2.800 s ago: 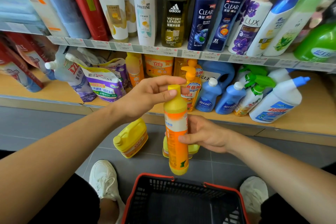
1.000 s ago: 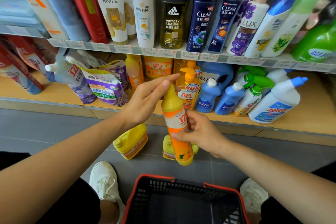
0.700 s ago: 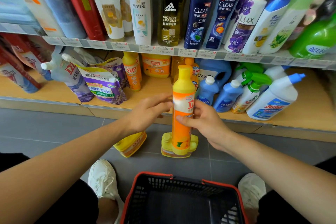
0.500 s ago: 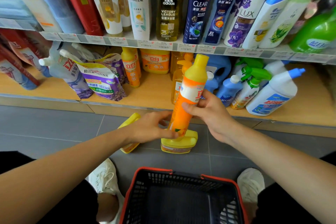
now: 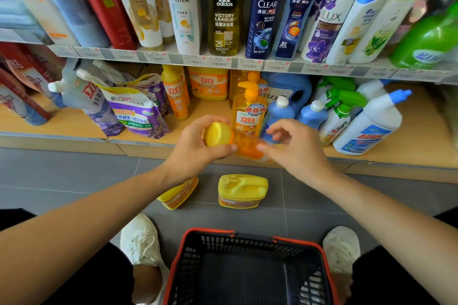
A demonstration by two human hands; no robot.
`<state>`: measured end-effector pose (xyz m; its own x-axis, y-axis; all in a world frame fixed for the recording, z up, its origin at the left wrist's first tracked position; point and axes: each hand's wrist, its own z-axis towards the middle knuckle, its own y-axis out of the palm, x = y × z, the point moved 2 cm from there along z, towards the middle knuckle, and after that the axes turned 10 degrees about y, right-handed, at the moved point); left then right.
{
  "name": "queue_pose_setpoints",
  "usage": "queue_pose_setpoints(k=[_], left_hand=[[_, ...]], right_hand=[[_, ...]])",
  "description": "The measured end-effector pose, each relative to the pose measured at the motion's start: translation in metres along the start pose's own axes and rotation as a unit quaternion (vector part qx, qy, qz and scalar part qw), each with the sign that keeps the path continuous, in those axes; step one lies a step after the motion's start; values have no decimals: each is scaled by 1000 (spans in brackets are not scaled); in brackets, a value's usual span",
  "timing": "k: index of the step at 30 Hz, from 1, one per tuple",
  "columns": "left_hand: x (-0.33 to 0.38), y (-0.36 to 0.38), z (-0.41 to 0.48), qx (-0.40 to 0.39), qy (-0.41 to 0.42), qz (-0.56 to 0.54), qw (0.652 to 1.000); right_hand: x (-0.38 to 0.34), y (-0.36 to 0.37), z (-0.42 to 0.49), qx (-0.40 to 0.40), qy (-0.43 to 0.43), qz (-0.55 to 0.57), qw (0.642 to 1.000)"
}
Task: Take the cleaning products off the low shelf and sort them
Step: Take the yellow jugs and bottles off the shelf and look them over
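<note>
on the left of the low wooden shelf (image 5: 74, 129), soft refill pouches with purple labels (image 5: 135, 114) lean on one another, probably because they cannot stand alone. next to them an upright orange detergent bottle (image 5: 175, 93) waits untouched.

in front of the shelf edge the left hand (image 5: 195, 148) wraps fingers and thumb round the yellow cap end of a slim orange plastic bottle (image 5: 238, 142). this bottle is off the shelf, in mid-air, lying nearly level with its cap towards the camera, likely being turned to read it or to choose a pile.

below, on the grey floor, two squat yellow plastic jugs (image 5: 243, 190) sit just beside each other, one half hidden under the left forearm. they look like a group begun for like products.

the right hand (image 5: 296, 150) has loosely curled fingers. one fingertip meets the bottle's blurred far end, but i cannot tell whether it pinches or only steadies. nearest the camera, a black mesh basket with a red rim (image 5: 205, 231) stands between the feet. to the right, blue bottles (image 5: 281, 114) and white bottles with blue spouts (image 5: 369, 126) remain on the shelf.
</note>
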<state>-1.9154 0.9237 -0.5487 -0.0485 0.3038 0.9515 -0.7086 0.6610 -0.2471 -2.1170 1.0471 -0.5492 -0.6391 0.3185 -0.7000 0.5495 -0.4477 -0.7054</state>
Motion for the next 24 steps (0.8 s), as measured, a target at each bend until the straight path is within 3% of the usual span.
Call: queue_pose_setpoints(k=[3, 5, 8, 13, 18, 24], left_hand=[[3, 7, -5, -45, 40, 49, 997], [5, 11, -7, -63, 42, 7, 997], [11, 14, -6, -74, 46, -47, 995], [17, 15, -5, -61, 58, -20, 996], [28, 12, -6, 5, 164, 87, 983], [32, 11, -12, 31, 257, 133, 957]], right_hand=[[-5, 14, -3, -162, -24, -30, 986], [-4, 21, -6, -204, -25, -27, 978], [-4, 23, -6, -197, -30, 9, 980], [-7, 25, -8, -204, 3, 109, 973], [-6, 28, -10, -190, 33, 171, 966], [-12, 29, -13, -199, 47, 211, 956]])
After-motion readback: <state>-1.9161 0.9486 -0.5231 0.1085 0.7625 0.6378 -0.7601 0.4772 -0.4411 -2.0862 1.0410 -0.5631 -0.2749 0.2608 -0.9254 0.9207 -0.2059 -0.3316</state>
